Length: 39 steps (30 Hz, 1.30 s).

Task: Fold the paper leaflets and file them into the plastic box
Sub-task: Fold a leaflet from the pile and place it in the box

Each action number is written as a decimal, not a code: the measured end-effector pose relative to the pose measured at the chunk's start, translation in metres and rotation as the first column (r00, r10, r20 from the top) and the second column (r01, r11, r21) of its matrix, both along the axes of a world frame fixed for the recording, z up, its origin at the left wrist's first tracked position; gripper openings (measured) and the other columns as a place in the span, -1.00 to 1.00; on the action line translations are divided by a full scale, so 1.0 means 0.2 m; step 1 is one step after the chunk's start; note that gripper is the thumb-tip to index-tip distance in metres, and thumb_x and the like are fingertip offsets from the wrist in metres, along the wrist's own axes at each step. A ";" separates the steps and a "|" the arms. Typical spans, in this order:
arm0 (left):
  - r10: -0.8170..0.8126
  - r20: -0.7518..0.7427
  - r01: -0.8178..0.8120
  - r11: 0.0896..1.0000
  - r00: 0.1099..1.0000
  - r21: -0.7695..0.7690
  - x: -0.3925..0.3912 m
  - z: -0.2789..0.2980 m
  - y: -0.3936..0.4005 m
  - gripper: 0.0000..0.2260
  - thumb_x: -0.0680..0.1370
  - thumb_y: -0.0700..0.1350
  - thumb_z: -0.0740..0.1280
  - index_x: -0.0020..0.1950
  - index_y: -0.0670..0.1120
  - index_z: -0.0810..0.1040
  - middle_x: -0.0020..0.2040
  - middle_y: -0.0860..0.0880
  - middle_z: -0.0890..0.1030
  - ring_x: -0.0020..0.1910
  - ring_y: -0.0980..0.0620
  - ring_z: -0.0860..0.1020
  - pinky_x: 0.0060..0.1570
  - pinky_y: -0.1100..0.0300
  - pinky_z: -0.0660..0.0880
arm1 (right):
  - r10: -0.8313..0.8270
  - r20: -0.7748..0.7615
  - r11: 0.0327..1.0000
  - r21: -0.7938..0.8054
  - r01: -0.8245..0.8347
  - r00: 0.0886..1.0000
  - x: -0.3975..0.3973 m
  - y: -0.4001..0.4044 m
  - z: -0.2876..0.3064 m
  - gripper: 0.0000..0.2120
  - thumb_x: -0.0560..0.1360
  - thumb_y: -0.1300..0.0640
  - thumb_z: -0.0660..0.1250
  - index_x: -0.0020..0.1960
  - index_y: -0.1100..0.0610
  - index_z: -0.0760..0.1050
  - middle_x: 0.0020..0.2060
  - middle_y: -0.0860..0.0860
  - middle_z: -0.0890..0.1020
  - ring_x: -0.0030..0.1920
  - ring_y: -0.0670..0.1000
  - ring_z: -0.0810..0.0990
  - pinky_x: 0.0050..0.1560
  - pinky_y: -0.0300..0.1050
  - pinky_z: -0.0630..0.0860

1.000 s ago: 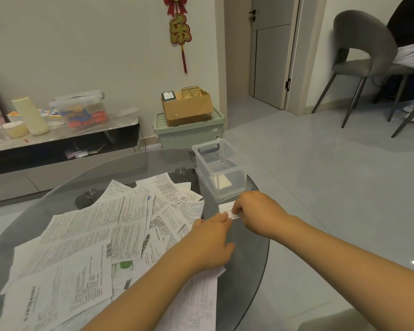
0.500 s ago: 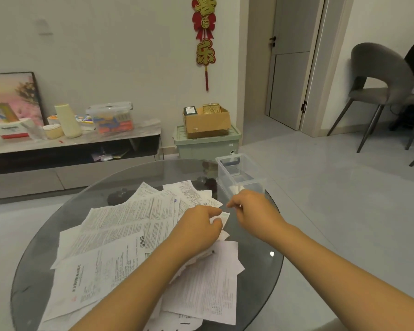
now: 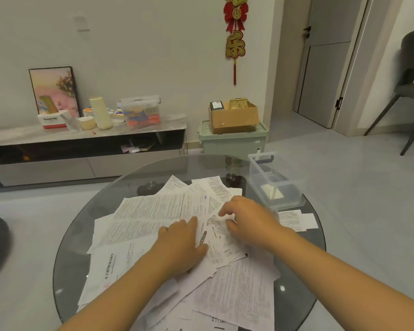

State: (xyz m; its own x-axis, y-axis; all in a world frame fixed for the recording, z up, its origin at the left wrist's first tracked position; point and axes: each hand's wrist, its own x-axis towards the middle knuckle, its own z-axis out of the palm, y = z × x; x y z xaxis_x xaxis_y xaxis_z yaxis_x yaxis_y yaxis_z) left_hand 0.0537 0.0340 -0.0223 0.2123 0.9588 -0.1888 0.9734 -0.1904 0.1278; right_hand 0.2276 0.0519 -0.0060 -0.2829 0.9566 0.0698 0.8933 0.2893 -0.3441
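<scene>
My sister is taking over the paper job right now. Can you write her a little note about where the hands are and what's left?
Left hand: flat on the pile of leaflets, fingers straight, no grip on anything.
Right hand: over the small leaflet on top of the pile, fingers bent; a grip can't be confirmed.
Plastic box: open, at the glass table's far right edge, with what looks like folded paper inside.
Two small papers lie beside the box.
Left to do: nearly the whole pile remains unfolded and unfiled.

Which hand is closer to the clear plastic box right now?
Right. The right hand lies on the leaflets just left of and below the plastic box; the left hand lies farther left.
</scene>
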 end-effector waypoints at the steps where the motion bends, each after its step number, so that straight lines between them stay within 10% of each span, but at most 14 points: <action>1: -0.018 0.020 0.017 1.000 1.000 0.020 -0.01 0.00 0.00 -0.58 0.56 0.16 0.15 0.34 -0.02 0.28 0.21 0.00 0.47 0.18 -0.02 0.44 0.23 0.04 0.33 | 0.009 0.012 1.000 -0.002 -0.009 1.000 -0.01 0.01 0.00 -0.72 0.56 0.13 0.19 0.24 -0.03 0.48 0.18 -0.07 0.47 0.13 -0.04 0.47 0.06 -0.13 0.44; 14: 0.046 0.526 -0.036 0.999 0.849 -0.030 -0.04 0.04 -0.04 -0.43 0.52 0.07 0.32 0.49 0.09 0.19 0.38 0.05 0.41 0.29 0.09 0.42 0.15 0.28 0.35 | 0.078 -0.112 0.997 0.001 -0.079 0.991 -0.11 0.04 -0.04 -0.80 0.52 0.02 0.32 0.13 -0.09 0.56 0.06 -0.10 0.46 -0.04 -0.08 0.49 0.02 -0.14 0.49; 26: -0.030 0.445 0.046 0.999 0.895 -0.025 -0.09 0.09 -0.11 -0.43 0.47 0.14 0.37 0.44 0.16 0.27 0.42 0.18 0.31 0.40 0.09 0.29 0.38 0.06 0.29 | 0.001 -0.184 0.996 0.083 0.015 0.983 0.06 0.01 0.03 -0.88 0.54 0.10 0.29 -0.02 -0.02 0.61 0.13 -0.17 0.41 -0.12 -0.22 0.45 -0.12 -0.38 0.34; 30: -0.043 0.567 0.022 0.999 0.823 0.045 -0.04 0.07 -0.09 -0.79 0.58 -0.03 0.28 0.19 0.07 0.58 0.15 0.19 0.55 0.10 0.15 0.52 0.15 0.19 0.49 | 0.017 -0.134 0.967 0.254 0.018 0.991 0.10 -0.01 0.08 -0.91 0.51 0.01 0.32 -0.05 -0.04 0.60 0.17 -0.17 0.44 0.14 -0.16 0.32 0.05 -0.30 0.28; 34: -0.062 0.675 -0.016 0.994 0.736 0.109 -0.02 0.07 -0.07 -0.74 0.58 -0.18 0.26 0.08 0.13 0.65 0.03 0.25 0.58 0.01 0.25 0.50 -0.17 0.60 0.37 | 0.068 -0.143 0.920 0.392 -0.007 0.987 0.12 -0.06 0.09 -0.88 0.48 -0.04 0.35 -0.09 0.00 0.57 0.14 -0.12 0.47 0.12 -0.22 0.15 0.22 -0.17 0.12; 39: -0.074 0.816 -0.011 0.995 0.573 0.098 -0.04 0.13 -0.05 -0.68 0.56 -0.19 0.31 -0.08 0.29 0.57 -0.03 0.37 0.56 -0.06 0.48 0.50 -0.13 0.60 0.40 | -0.072 -0.288 0.916 0.359 0.177 0.955 0.13 -0.07 0.13 -0.41 0.40 -0.12 0.42 0.37 -0.07 0.32 0.37 -0.06 0.24 0.37 -0.06 0.10 0.39 -0.07 0.09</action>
